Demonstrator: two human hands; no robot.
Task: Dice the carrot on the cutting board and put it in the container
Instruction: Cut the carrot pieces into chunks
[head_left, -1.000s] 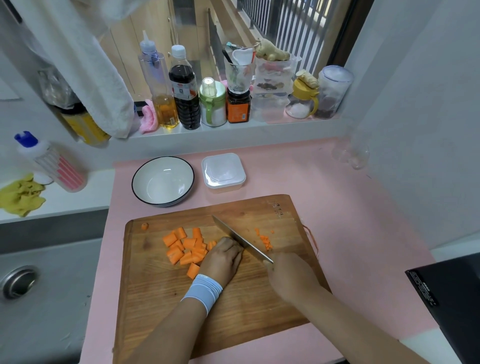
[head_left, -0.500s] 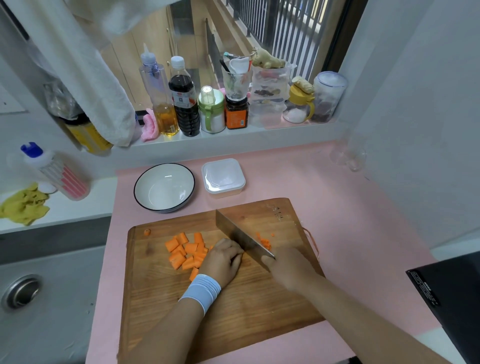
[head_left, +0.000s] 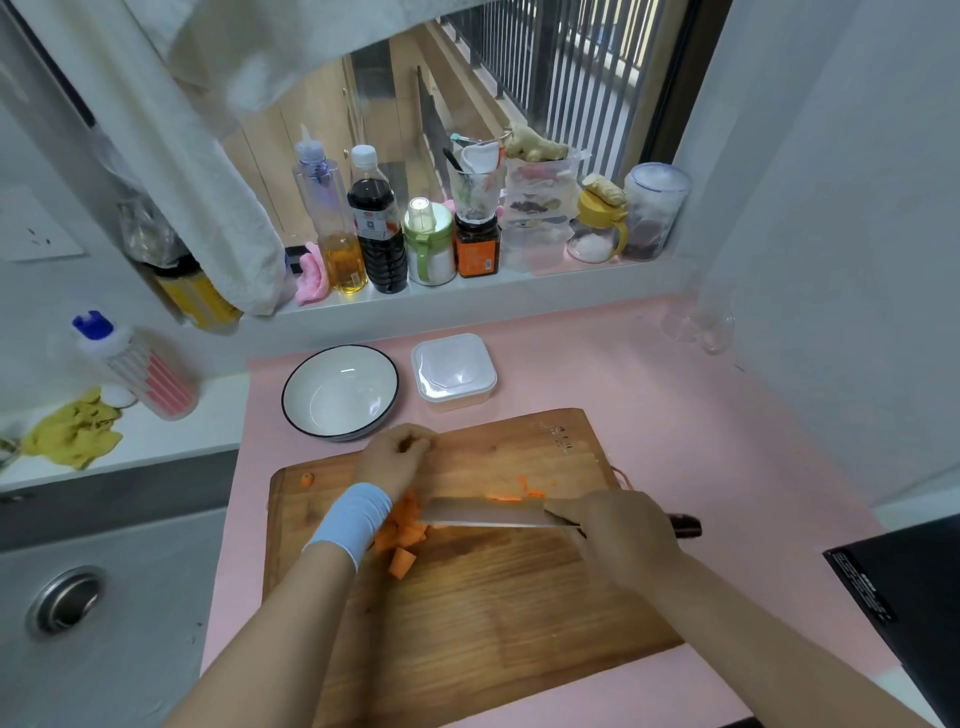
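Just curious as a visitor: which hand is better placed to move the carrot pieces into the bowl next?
Left, probably. The left hand is right by the carrot pieces and nearest the bowl, with no tool in it; the right hand is busy holding the knife.

Single head-worn wide-angle view, forward and down, close over the cutting board (head_left: 493, 597) toward the windowsill (head_left: 519, 291)

Pink counter (head_left: 701, 441) pictured bearing wooden cutting board (head_left: 493, 597); black-rimmed bowl (head_left: 340, 395) and lidded container (head_left: 453, 371) set side by side behind board; clear glass (head_left: 698, 325) placed near wall.
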